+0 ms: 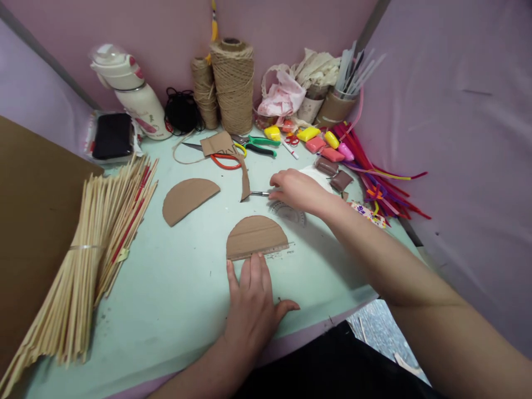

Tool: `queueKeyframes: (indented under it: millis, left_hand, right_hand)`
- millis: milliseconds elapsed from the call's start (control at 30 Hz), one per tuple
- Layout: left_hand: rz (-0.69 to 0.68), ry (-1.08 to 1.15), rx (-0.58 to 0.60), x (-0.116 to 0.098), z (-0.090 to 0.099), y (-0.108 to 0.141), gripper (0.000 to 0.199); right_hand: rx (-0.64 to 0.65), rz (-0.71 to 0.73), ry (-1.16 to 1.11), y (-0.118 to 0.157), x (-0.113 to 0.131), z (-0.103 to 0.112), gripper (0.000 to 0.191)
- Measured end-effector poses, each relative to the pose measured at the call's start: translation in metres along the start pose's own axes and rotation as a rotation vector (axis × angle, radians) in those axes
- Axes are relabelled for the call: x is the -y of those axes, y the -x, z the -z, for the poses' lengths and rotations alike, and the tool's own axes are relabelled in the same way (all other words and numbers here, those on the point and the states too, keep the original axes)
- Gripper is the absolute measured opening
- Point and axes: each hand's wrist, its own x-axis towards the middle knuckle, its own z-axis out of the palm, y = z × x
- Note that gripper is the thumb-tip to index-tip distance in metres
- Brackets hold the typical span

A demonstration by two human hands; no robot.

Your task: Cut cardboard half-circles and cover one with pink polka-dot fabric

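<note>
My left hand (251, 293) lies flat with fingers stretched out, fingertips at a thin clear ruler (276, 249) along the straight edge of a cardboard half-disc (256, 234). The thumb points off to the right. Farther forward, my right hand (297, 188) has its thumb and index finger apart at the near end of a slim pen (260, 193). The pen's other end meets a curved cardboard strip (245, 180). Under the right hand is a clear protractor (286, 213), partly covered. A second cardboard half-disc (189, 199) rests to the left.
Bundled wooden sticks (78, 266) lie at the left beside a large cardboard sheet (37, 221). Scissors (226, 160), green-handled pliers (260, 144), twine spools (233, 86) and a white bottle (141, 105) stand or lie behind. Clay packets (316, 145) and pipe cleaners (386, 188) are at right.
</note>
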Motion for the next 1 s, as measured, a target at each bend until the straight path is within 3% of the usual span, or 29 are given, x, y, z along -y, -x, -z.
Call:
queueKeyframes:
  millis: [100,200,367,467,567,700,833,900,1000]
  left_hand:
    - [-0.002,-0.007,0.002,0.002,-0.004,0.002,0.104]
    - [-0.006,-0.025,-0.001,0.002,-0.004,0.002,0.103]
    - [-0.011,-0.035,-0.013,0.001,-0.001,0.0,0.105]
    - [-0.007,-0.022,-0.002,-0.001,0.002,-0.002,0.105]
    - [0.025,0.005,0.015,-0.003,0.006,-0.003,0.104]
    - [0.065,0.042,0.036,-0.007,0.01,-0.004,0.101]
    - [0.055,0.035,0.049,-0.007,0.01,-0.003,0.098]
    - [0.051,0.021,0.045,-0.007,0.009,-0.003,0.099]
    - [0.05,0.015,0.04,-0.006,0.009,-0.003,0.1]
  right_hand:
    - [0.065,0.003,0.033,-0.011,0.001,-0.01,0.019]
    - [0.048,0.017,0.081,-0.007,0.0,-0.013,0.013]
    - [-0.03,-0.007,0.251,0.024,0.0,-0.002,0.014]
    - [-0.081,-0.08,0.204,0.051,-0.002,0.003,0.021]
    - [-0.2,-0.063,-0.065,0.078,-0.006,-0.001,0.038]
    - [-0.329,-0.116,-0.68,0.111,-0.011,-0.019,0.024]
    - [-0.368,-0.217,-1.233,0.128,-0.013,-0.041,0.026]
    - [-0.366,-0.243,-1.348,0.131,-0.011,-0.05,0.026]
    - [-0.443,-0.282,-1.326,0.13,0.0,-0.062,0.025]
